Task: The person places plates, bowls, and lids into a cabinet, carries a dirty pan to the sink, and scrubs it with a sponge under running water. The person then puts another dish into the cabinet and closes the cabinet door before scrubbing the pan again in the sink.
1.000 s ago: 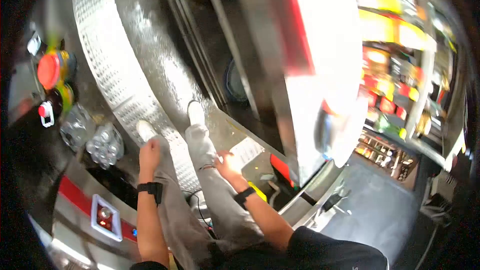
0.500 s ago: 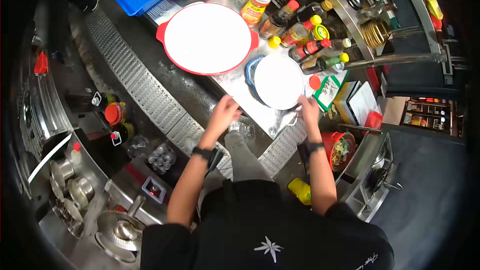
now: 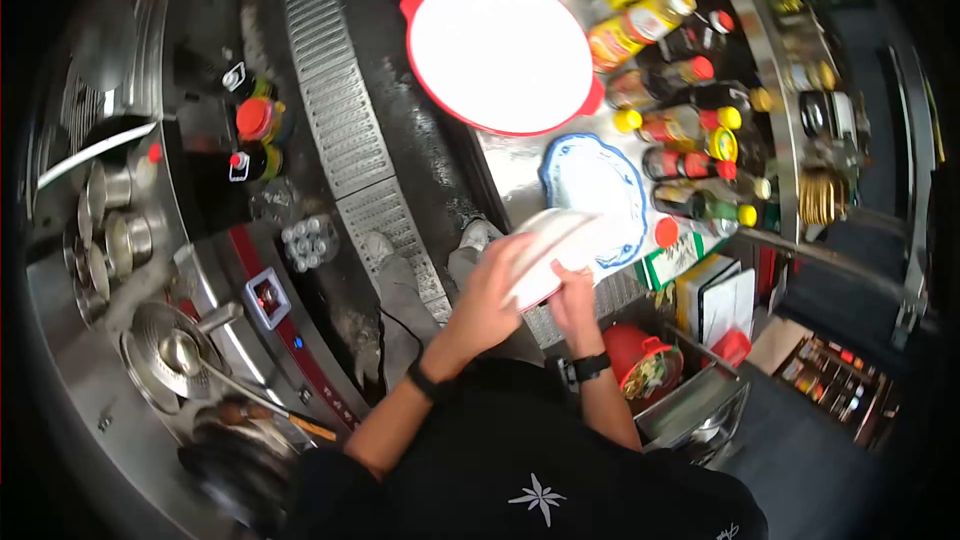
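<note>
A white round dish [image 3: 555,245], somewhat blurred and tilted, is held between my two hands in front of my body. My left hand [image 3: 487,295] grips its left side, and my right hand [image 3: 573,302] holds its near right edge with the thumb on top. Just beyond it, a plate with a blue patterned rim [image 3: 632,180] lies on the metal counter [image 3: 505,160]. Farther off stands a large white round dish with a red rim and red handles [image 3: 500,52].
Sauce bottles [image 3: 690,125] line the counter's right side. A red basket with food scraps [image 3: 645,368] stands low at the right. Pots [image 3: 125,240] and a strainer [image 3: 165,350] sit on the left steel surface. A perforated metal drain cover [image 3: 340,120] runs along the floor.
The white dish has been lifted from the patterned plate and brought toward my body, tilted. Both hands have closed on it. The view has shifted, so the counter appears farther right.
</note>
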Action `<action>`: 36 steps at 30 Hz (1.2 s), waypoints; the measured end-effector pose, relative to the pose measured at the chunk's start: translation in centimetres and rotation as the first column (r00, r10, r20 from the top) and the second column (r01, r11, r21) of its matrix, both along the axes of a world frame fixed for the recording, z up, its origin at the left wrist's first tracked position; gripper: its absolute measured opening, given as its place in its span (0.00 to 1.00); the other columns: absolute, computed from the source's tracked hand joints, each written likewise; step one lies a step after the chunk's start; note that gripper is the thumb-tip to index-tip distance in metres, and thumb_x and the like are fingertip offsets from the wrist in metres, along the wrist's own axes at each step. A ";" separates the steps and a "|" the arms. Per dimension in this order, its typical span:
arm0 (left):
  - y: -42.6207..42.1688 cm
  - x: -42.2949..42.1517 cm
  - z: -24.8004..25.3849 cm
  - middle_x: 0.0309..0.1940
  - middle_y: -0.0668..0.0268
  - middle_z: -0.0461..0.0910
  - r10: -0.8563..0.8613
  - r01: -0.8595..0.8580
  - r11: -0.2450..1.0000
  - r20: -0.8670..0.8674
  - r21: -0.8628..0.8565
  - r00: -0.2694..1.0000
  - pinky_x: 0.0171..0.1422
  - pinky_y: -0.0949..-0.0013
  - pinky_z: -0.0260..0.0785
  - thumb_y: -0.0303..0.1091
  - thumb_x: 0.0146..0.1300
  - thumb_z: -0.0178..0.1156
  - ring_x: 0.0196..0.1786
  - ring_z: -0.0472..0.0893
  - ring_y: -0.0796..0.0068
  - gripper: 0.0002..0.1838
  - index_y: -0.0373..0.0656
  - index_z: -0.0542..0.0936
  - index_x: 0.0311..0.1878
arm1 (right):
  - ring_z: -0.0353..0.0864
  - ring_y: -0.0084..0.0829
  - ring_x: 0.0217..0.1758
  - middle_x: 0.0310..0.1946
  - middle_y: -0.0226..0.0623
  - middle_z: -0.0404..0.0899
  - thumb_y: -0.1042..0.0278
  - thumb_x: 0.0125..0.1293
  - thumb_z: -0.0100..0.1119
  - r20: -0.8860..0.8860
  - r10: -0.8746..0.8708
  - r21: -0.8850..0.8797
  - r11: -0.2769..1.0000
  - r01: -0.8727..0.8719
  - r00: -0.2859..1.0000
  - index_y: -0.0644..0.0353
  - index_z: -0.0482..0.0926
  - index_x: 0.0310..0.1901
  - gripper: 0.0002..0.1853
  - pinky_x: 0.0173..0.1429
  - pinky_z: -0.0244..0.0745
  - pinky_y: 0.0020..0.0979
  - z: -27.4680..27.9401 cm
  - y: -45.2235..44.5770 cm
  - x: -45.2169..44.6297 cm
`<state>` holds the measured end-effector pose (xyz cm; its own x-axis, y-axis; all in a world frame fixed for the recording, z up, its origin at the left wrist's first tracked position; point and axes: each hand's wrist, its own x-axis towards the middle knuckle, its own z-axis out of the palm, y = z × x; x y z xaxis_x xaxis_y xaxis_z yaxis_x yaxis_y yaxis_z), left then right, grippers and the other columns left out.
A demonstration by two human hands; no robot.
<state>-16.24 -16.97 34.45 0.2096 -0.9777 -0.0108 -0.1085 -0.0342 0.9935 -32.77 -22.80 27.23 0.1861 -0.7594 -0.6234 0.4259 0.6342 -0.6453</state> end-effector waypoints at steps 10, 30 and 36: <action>7.0 15.9 -10.9 0.51 0.29 0.69 0.099 -0.637 0.162 0.630 0.754 0.770 0.54 0.50 0.71 0.51 0.53 0.60 0.48 0.77 0.33 0.49 0.44 0.47 0.73 | 0.77 0.35 0.56 0.51 0.36 0.77 0.67 0.68 0.45 0.641 0.362 0.539 0.416 -0.732 0.677 0.57 0.71 0.56 0.16 0.61 0.74 0.48 -26.6 15.6 21.1; 6.0 12.5 -31.8 0.54 0.50 0.75 0.351 -0.258 0.850 -0.129 0.459 0.928 0.64 0.65 0.66 0.19 0.49 0.48 0.58 0.75 0.59 0.34 0.38 0.68 0.65 | 0.74 0.39 0.59 0.60 0.46 0.68 0.78 0.68 0.46 -0.151 0.192 0.250 0.956 -0.150 0.970 0.61 0.57 0.64 0.24 0.59 0.77 0.39 -27.5 9.6 13.4; -0.5 7.3 -33.6 0.54 0.56 0.78 0.489 -0.288 0.859 -0.509 0.424 0.708 0.65 0.70 0.63 0.14 0.48 0.43 0.59 0.76 0.70 0.33 0.37 0.72 0.62 | 0.81 0.33 0.50 0.45 0.42 0.80 0.65 0.72 0.49 -0.443 0.711 0.282 0.689 -0.668 0.546 0.61 0.63 0.62 0.20 0.52 0.74 0.28 -21.4 12.1 1.6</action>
<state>-8.94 -17.46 0.80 0.4229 -0.7352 -0.5297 0.5733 -0.2357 0.7847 -31.19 -10.69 5.78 0.2936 -0.4795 -0.8270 -0.5174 0.6477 -0.5593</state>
